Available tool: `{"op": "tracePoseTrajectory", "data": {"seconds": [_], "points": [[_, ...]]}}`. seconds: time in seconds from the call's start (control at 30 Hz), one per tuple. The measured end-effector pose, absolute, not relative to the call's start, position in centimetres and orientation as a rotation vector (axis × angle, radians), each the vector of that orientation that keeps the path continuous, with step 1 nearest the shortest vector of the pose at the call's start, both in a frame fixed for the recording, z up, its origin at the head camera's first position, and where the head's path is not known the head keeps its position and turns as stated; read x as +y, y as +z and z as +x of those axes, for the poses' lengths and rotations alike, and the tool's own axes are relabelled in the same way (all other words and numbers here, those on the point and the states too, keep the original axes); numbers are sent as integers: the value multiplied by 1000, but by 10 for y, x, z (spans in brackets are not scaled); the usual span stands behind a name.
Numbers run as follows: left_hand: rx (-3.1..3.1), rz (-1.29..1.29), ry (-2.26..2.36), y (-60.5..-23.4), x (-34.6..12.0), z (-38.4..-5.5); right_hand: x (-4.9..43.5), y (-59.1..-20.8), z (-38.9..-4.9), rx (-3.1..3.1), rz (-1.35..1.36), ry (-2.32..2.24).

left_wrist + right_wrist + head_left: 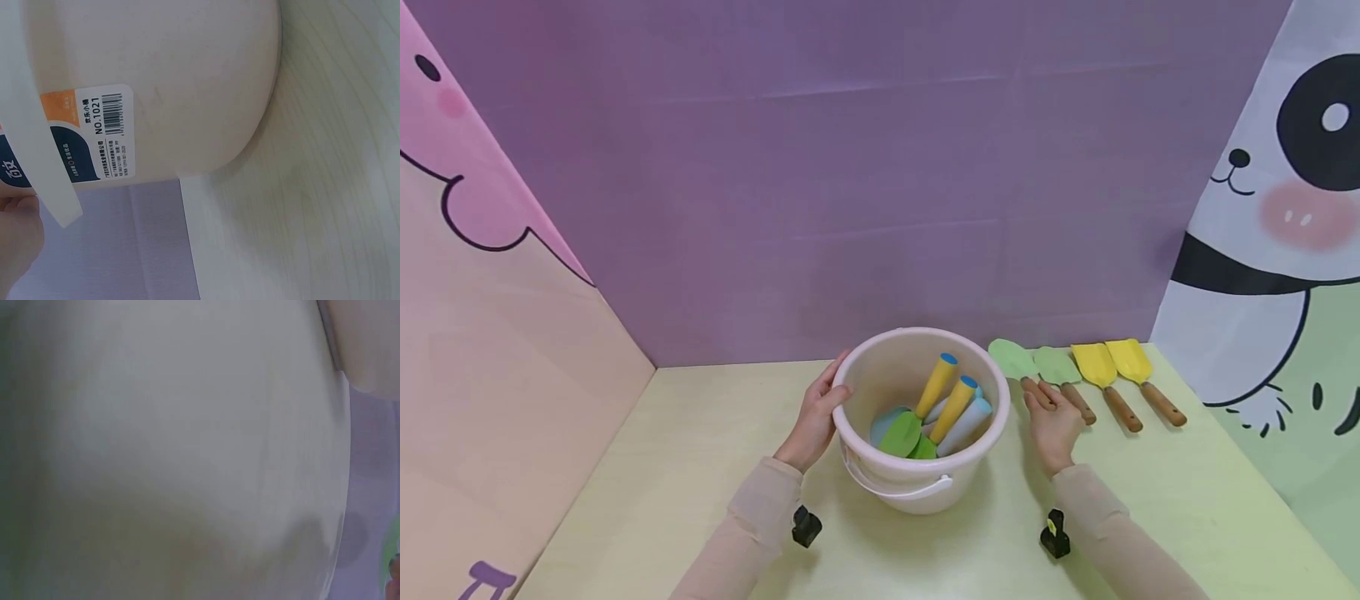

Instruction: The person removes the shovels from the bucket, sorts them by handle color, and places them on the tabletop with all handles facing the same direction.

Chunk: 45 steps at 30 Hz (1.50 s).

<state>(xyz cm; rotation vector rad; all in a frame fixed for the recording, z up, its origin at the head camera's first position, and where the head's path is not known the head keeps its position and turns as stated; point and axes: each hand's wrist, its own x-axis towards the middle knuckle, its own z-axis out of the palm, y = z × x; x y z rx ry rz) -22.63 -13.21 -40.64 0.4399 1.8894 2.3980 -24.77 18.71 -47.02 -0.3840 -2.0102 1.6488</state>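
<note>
Table layout: bucket [917, 468], with shovels [1096, 364] to its right.
Viewed from where I stand, the table [715, 433] sits between left wall [490, 350] and right wall [1285, 358], before the rear wall [850, 208]. Tools [936, 387] sit inside the bucket; its bail [910, 495] hangs in front. Left hand [812, 417]: at the bucket's left side. Four shovels form a row, blades toward the rear wall. Right hand [1054, 425]: at the leftmost shovel [1011, 358].

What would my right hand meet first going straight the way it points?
Most likely the light-green, rounded-blade shovel, leftmost in its row: your right hand has its fingertips at the shovel's brown wooden handle, though actual contact is unclear.
</note>
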Motion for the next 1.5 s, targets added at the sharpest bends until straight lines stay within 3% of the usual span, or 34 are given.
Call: {"op": "tracePoseTrajectory", "data": {"seconds": [0.67, 1.5], "points": [[1897, 421, 2400, -410, -132, -228, 187, -482, -252, -2158, -508, 1500], [1885, 436, 2395, -403, -131, -224, 189, -489, -259, -1983, -827, 1854]]}}
